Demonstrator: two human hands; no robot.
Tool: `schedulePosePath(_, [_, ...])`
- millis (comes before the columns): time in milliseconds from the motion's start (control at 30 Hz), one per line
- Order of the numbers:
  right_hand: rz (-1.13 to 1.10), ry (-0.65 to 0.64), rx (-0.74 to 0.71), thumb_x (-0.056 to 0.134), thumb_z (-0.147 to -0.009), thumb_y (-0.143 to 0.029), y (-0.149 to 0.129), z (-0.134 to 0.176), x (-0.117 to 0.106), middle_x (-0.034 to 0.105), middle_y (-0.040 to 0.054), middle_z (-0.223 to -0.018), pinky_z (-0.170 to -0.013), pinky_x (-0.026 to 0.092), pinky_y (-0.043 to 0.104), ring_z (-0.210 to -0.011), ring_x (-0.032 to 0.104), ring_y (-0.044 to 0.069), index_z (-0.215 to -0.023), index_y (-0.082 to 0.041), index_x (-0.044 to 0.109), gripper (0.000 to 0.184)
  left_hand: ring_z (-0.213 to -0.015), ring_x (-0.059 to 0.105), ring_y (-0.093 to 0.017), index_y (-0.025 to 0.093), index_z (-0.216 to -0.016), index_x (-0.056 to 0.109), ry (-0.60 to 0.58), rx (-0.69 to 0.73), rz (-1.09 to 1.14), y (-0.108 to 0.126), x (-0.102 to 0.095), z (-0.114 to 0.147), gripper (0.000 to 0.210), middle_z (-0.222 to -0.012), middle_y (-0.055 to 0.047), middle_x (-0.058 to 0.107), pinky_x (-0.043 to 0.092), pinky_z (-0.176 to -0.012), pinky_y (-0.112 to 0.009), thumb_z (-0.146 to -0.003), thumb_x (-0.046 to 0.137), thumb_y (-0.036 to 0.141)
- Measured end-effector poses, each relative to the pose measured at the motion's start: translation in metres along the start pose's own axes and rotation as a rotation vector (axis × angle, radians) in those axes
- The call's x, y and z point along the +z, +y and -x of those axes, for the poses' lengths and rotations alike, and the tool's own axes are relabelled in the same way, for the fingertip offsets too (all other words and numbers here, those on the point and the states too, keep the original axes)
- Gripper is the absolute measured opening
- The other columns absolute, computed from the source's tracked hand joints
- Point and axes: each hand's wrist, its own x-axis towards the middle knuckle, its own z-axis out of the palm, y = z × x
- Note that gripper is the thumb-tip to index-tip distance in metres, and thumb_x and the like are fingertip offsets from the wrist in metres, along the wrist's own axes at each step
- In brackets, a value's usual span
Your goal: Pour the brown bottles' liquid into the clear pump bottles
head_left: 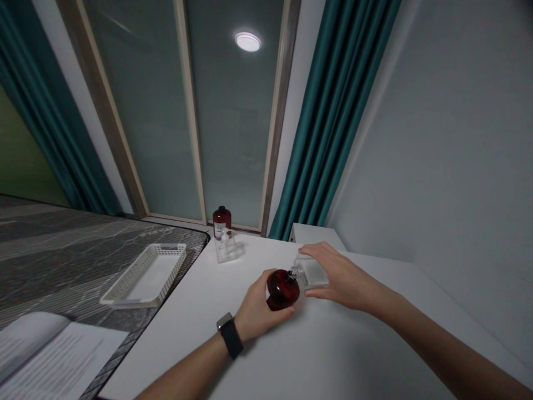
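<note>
My left hand point(264, 308), with a dark watch on its wrist, is closed around a dark red-brown bottle point(283, 291) over the white table. My right hand point(333, 275) grips a clear square bottle point(313, 272) tipped on its side. The clear bottle's neck points left and meets the mouth of the brown bottle. I cannot tell whether liquid is passing between them. Farther back, a second brown bottle point(221, 222) with a dark cap and a white label stands upright. In front of it is a clear pump bottle point(225, 247) with a white pump head.
The white table point(250, 361) lies under both hands. To the left, a white perforated basket point(145, 278) and an open book point(62, 355) rest on a dark patterned surface. A white cabinet point(318, 236), glass doors and teal curtains point(325, 111) stand behind; a wall rises on the right.
</note>
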Motion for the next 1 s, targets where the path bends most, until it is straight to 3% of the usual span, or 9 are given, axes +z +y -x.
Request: schedulePosePath(1000, [0.039, 0.016, -0.059, 0.082, -0.072, -0.032, 0.0020, 0.0003, 0.0011, 0.061, 0.0142, -0.128, -0.098, 0.050, 0.054, -0.119, 0.056, 0.033, -0.133, -0.021, 0.045, 0.073, -0.106, 0.062, -0.027, 0.018, -0.120, 0.052, 0.003, -0.016, -0.003, 0.0001, 0.0002, -0.0006, 0.061, -0.117, -0.008, 0.065, 0.048, -0.097, -0.042, -0.066, 0.079, 0.024])
